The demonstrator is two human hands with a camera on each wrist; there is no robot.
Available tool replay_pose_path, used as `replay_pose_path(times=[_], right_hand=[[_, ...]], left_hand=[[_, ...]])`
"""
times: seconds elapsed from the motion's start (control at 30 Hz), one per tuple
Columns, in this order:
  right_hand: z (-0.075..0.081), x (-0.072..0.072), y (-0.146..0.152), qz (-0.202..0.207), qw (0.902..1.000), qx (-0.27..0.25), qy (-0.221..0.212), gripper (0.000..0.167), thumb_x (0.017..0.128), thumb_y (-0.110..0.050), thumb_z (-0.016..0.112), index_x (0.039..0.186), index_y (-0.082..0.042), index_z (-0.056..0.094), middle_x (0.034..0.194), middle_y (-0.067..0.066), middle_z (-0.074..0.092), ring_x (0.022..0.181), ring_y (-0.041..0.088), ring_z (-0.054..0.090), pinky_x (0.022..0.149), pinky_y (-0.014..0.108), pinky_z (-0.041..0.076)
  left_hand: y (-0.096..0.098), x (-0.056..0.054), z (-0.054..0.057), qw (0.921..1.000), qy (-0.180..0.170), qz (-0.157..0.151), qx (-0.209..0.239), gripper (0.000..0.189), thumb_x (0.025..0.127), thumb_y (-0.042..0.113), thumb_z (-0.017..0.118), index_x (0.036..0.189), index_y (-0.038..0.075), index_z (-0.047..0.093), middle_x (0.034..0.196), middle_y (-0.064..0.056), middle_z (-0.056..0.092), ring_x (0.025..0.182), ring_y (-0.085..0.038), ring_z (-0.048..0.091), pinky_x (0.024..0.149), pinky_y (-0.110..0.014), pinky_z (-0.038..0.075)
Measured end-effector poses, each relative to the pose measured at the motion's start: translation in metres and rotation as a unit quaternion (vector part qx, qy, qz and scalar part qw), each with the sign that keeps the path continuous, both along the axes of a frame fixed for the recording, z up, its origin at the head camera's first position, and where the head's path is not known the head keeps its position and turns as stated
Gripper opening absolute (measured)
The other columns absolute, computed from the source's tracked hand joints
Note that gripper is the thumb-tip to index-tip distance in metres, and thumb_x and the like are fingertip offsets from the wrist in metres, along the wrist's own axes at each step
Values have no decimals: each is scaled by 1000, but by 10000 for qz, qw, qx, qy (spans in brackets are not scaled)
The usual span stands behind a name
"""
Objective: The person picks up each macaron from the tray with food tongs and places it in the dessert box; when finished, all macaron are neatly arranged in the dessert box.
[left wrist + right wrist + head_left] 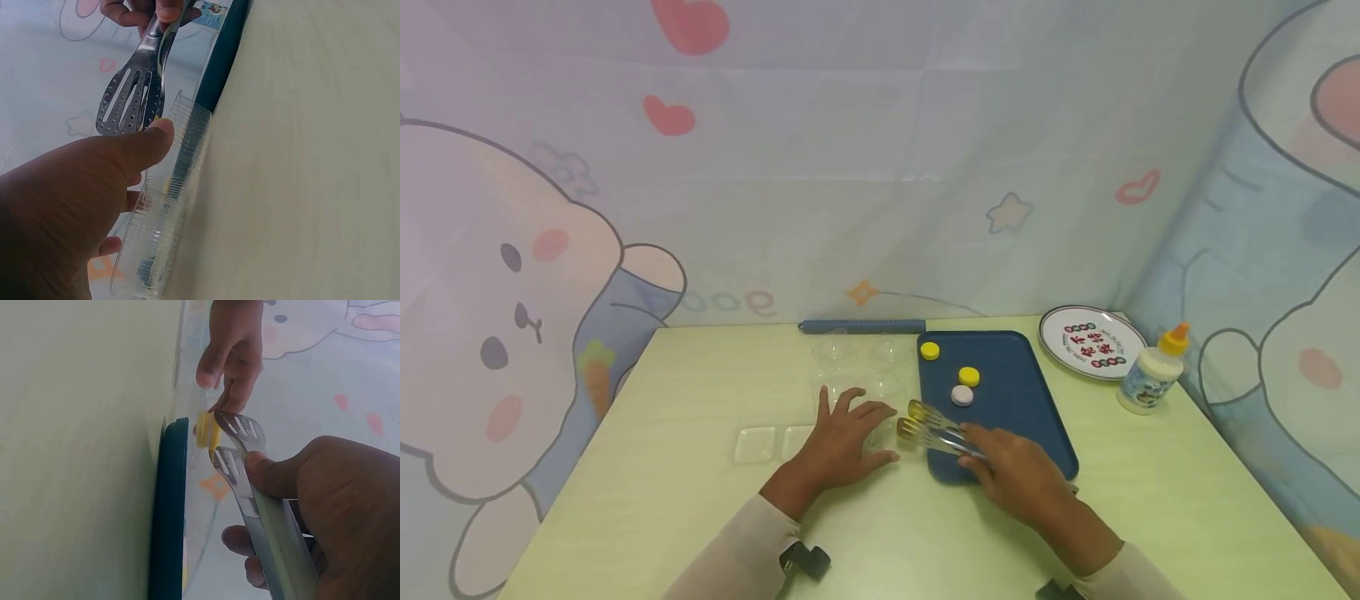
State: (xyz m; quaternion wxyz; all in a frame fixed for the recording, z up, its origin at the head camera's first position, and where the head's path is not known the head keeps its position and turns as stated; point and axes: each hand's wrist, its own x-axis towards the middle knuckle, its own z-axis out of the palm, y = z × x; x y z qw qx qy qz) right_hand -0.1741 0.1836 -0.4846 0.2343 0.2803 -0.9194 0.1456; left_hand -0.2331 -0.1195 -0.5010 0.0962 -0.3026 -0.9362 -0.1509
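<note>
Yellow macaron (207, 430) | beyond right grip (1026, 477) | right: clasping tongs (281, 544), macaron at tips | left grip (844, 443): spread

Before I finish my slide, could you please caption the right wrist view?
Metal tongs in the right hand meet a yellow macaron, the left hand beyond, a blue tray beside.

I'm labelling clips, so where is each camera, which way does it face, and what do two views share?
Head: on the head, facing forward and down across the table; left hand, right hand and both sleeves show.
Left wrist: on that wrist, facing the clear box; left hand near, part of the right hand at the top.
Right wrist: on that wrist, facing a yellow macaron and the tray; right hand near, left hand beyond.
Both wrist views share the tongs, tray and both hands.
</note>
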Motion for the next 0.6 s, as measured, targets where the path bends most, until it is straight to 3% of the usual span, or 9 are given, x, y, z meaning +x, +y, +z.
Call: replay_pose_path(times=[0.33, 0.6], right_hand=[[1, 1, -5, -109, 9992, 156, -356, 40, 93, -25, 88, 124, -13, 67, 101, 3, 81, 76, 15, 73, 59, 30, 54], [1, 0, -7, -40, 9990, 231, -368, 35, 92, -24, 89, 116, -15, 65, 105, 4, 82, 75, 16, 72, 59, 30, 54]], left_hand=[[0, -2, -3, 10000, -18, 10, -8, 69, 96, 55, 79, 153, 21, 61, 153, 0, 67, 153, -40, 47, 122, -89, 17], [1, -1, -3, 9999, -87, 58, 51, 68, 96, 54, 79, 153, 21, 61, 152, -1, 68, 154, -41, 46, 123, -89, 16]])
